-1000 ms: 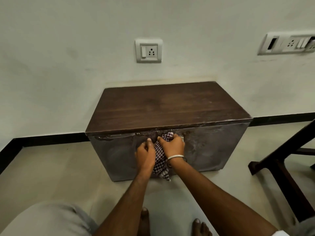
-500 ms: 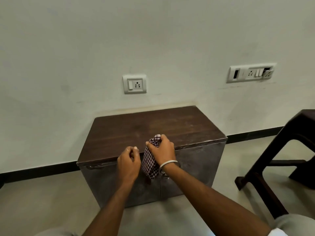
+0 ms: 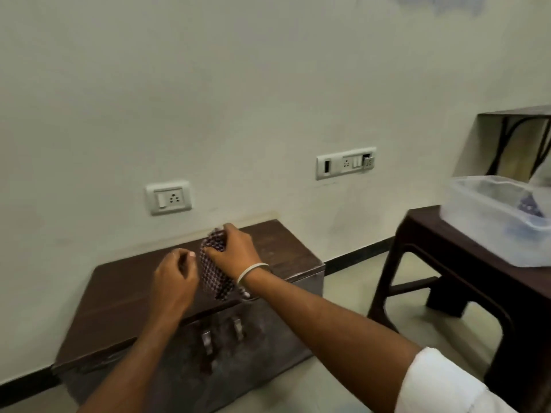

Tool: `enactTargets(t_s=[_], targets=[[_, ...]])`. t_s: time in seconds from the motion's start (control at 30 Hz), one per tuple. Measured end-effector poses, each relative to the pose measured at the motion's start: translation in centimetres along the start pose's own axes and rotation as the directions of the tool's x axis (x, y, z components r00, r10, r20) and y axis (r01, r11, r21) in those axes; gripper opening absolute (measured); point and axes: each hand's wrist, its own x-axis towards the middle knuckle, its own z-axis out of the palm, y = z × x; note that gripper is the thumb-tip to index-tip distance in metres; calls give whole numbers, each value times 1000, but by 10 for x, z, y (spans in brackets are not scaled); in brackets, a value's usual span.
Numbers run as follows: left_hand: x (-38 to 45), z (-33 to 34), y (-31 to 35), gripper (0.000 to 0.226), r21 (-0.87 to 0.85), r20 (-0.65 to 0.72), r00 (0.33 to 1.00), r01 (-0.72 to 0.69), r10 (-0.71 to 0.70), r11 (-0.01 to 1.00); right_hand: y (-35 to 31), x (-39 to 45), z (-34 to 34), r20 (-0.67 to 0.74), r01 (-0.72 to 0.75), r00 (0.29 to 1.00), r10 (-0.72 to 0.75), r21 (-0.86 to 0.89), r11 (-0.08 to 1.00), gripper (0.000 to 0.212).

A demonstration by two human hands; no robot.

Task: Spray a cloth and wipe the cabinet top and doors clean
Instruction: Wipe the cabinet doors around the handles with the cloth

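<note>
Checked cloth [image 3: 215, 271], clamped in the right hand [image 3: 235, 253], has risen from the doors [image 3: 220, 338] above the cabinet top [image 3: 125, 296]; the left hand [image 3: 174, 281], loosely curled, holds nothing, suggesting refolding.

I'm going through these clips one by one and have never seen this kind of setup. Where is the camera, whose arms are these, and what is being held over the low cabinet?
There is no machine here. A person wears one wide-angle camera on the head, so the picture looks forward and down along their own two bare arms.

Below them stands a low cabinet with a dark brown wooden top and two greyish doors with small metal handles, set against a pale wall with a white socket plate.

The right hand, with a pale bangle on its wrist, has its grip closed on a bunched dark-and-white checked cloth, held over the top. The left hand is beside the cloth with fingers curled; whether it pinches the cloth cannot be told.

On the right, a dark plastic stool carries a clear plastic tub. No spray bottle is visible.
</note>
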Motion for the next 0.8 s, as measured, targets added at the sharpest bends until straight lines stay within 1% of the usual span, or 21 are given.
enactTargets(t_s=[0.17, 0.37, 0.5, 0.63, 0.8], targets=[[22, 20, 39, 18, -7, 76, 993, -92, 92, 996, -10, 12, -50, -76, 10, 997, -12, -33, 999, 43], [41, 60, 116, 17, -123, 94, 967, -226, 238, 966, -18, 19, -144, -234, 15, 971, -41, -114, 993, 45], [42, 95, 184, 17, -234, 119, 939, -289, 323, 928, -16, 10, -227, -368, -17, 929, -45, -163, 986, 43], [32, 125, 257, 14, -320, 165, 903, -331, 397, 887, -6, -8, -302, -469, -89, 883, -32, -233, 968, 43], [19, 160, 340, 19, -414, 212, 859, -353, 466, 839, 8, -17, -386, -593, -189, 805, -23, -293, 937, 43]])
